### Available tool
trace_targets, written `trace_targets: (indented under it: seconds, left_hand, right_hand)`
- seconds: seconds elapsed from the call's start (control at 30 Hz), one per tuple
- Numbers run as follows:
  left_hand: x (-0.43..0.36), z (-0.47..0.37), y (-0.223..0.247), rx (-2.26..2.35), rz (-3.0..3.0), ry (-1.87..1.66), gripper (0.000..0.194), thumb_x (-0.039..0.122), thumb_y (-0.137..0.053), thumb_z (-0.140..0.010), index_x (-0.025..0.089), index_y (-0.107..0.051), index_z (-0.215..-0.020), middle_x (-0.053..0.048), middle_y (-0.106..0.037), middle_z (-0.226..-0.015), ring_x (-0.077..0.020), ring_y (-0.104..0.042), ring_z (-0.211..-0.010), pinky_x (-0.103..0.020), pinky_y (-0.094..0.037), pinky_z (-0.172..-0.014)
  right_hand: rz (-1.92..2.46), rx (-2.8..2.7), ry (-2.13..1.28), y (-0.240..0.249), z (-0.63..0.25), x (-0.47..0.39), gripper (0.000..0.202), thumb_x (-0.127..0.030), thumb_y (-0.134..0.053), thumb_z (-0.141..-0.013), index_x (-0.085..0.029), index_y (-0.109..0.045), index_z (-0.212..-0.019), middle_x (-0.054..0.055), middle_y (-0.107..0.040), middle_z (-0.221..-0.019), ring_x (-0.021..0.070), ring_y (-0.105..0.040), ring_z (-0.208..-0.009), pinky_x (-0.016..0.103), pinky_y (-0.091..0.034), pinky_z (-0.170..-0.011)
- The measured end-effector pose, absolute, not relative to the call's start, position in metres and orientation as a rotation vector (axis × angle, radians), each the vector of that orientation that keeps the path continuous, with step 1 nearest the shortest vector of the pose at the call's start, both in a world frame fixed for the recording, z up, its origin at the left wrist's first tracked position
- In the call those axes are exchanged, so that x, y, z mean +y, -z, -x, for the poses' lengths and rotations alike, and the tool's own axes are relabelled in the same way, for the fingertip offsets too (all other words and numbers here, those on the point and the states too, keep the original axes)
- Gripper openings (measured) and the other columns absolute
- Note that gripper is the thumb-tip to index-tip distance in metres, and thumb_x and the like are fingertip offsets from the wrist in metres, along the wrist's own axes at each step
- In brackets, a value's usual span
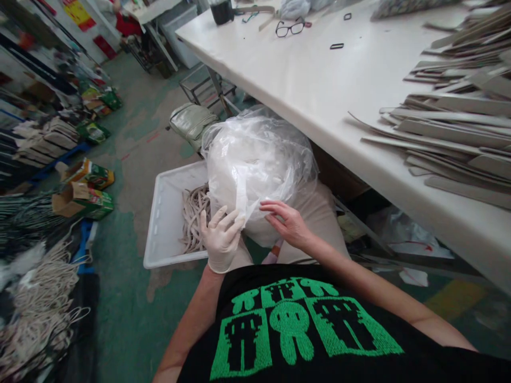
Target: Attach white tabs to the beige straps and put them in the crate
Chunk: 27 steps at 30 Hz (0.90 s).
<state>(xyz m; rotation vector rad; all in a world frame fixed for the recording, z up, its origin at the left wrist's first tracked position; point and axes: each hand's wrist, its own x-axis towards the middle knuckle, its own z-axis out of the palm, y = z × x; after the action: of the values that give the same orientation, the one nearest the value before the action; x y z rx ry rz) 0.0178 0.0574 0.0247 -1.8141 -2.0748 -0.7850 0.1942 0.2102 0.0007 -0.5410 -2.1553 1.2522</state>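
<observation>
My left hand (222,238), in a pale glove, has its fingers spread against the near left side of a large clear plastic bag (259,154). A white strip (241,192) of the bag or tape rises from its fingertips. My right hand (288,222) is bare, with thumb and fingers brought close together at a thin edge of plastic. Whether a bit of film is pinched there is too small to tell. Pale contents show through the bag, which rests at my knees. Beside it a white bin (165,223) holds beige straps (195,218).
A white table (319,80) runs along the right, bearing stacked grey strips (459,133), glasses (289,28) and small buckles (337,46). A green bundle (191,123) lies behind the bin. Open cartons (82,199) and heaped cords (40,298) are on the left.
</observation>
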Motion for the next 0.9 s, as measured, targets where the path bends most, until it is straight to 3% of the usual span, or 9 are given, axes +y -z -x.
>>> trace_targets:
  seconds: [0.1,0.2,0.3,0.4,0.53,0.6,0.67,0.8,0.9]
  left_hand:
    - [0.05,-0.015,-0.027,-2.019,1.829,0.775,0.029,0.022,-0.062,-0.091,0.04,-0.073,-0.111,0.001,-0.075,-0.119,-0.0237,-0.056,-0.132,-0.054,-0.007,-0.125]
    - [0.047,-0.01,-0.032,-2.04,1.847,0.775,0.028,0.024,-0.06,-0.092,0.041,-0.074,-0.109,0.002,-0.074,-0.121,-0.0233,-0.055,-0.133,-0.054,-0.004,-0.125]
    - [0.047,-0.008,-0.038,-2.108,1.846,0.816,0.026,0.026,-0.06,-0.092,0.041,-0.074,-0.107,0.002,-0.074,-0.12,-0.0246,-0.055,-0.133,-0.056,-0.005,-0.125]
    - [0.048,-0.009,-0.042,-2.143,1.773,0.986,0.023,0.028,-0.057,-0.094,0.035,-0.075,-0.105,-0.001,-0.076,-0.115,-0.0247,-0.06,-0.127,-0.056,-0.02,-0.123]
    - [0.05,-0.013,-0.039,-2.186,1.536,1.452,0.03,0.034,-0.054,-0.097,0.028,-0.069,-0.122,-0.006,-0.072,-0.125,-0.0229,-0.062,-0.124,-0.048,-0.039,-0.117]
    - [0.049,-0.014,-0.035,-2.254,1.355,1.737,0.04,0.043,-0.052,-0.098,0.026,-0.062,-0.132,-0.009,-0.065,-0.136,-0.0236,-0.058,-0.13,-0.045,-0.04,-0.116]
    - [0.047,-0.013,-0.031,-2.345,1.19,2.039,0.048,0.055,-0.046,-0.098,0.022,-0.066,-0.127,-0.011,-0.067,-0.133,-0.0253,-0.061,-0.126,-0.044,-0.044,-0.113]
    - [0.038,-0.017,-0.021,-2.644,1.171,2.385,0.064,0.071,-0.045,-0.091,0.016,-0.077,-0.09,-0.013,-0.077,-0.1,-0.028,-0.071,-0.1,-0.043,-0.051,-0.101]
    - [0.033,-0.028,-0.014,-2.718,1.332,2.257,0.063,0.072,-0.049,-0.088,0.016,-0.077,-0.099,-0.013,-0.076,-0.102,-0.0277,-0.07,-0.099,-0.042,-0.051,-0.098]
  right_hand:
    - [0.42,-2.428,-0.866,-0.01,-0.186,0.219,0.045,-0.022,-0.07,-0.086,-0.019,-0.062,-0.131,0.015,-0.053,-0.149,0.0315,-0.048,-0.138,0.053,-0.037,-0.115]
    - [0.314,-2.627,-0.642,-0.021,-0.174,0.224,0.053,-0.021,-0.077,-0.08,-0.021,-0.061,-0.131,0.014,-0.054,-0.149,0.0349,-0.044,-0.14,0.06,-0.024,-0.119]
    - [0.235,-2.657,-0.558,-0.03,-0.16,0.225,0.027,-0.021,-0.071,-0.087,-0.023,-0.07,-0.114,0.009,-0.067,-0.131,0.0304,-0.053,-0.13,0.058,-0.02,-0.12]
    - [0.178,-2.678,-0.572,-0.035,-0.152,0.223,0.013,-0.02,-0.061,-0.094,-0.022,-0.073,-0.092,0.005,-0.075,-0.101,0.0239,-0.066,-0.105,0.054,-0.026,-0.118]
    - [0.123,-2.741,-0.885,-0.034,-0.158,0.217,0.013,-0.02,-0.061,-0.093,-0.018,-0.072,-0.086,0.004,-0.073,-0.082,0.0186,-0.066,-0.08,0.04,-0.049,-0.092]
    - [0.186,-2.661,-1.195,-0.034,-0.167,0.212,0.013,-0.023,-0.061,-0.093,-0.018,-0.071,-0.086,0.003,-0.072,-0.078,0.0157,-0.064,-0.073,0.03,-0.05,-0.075]
    - [0.299,-2.455,-1.553,-0.036,-0.174,0.206,0.016,-0.029,-0.061,-0.092,-0.018,-0.069,-0.085,0.001,-0.07,-0.076,0.0133,-0.062,-0.068,0.026,-0.048,-0.065]
    - [0.443,-1.932,-2.127,-0.047,-0.176,0.198,0.026,-0.044,-0.067,-0.087,-0.018,-0.064,-0.082,-0.001,-0.066,-0.071,0.0108,-0.061,-0.062,0.024,-0.051,-0.059]
    - [0.479,-1.753,-2.258,-0.052,-0.166,0.193,0.032,-0.048,-0.073,-0.081,-0.018,-0.062,-0.083,-0.002,-0.064,-0.07,0.0095,-0.06,-0.061,0.022,-0.053,-0.057]
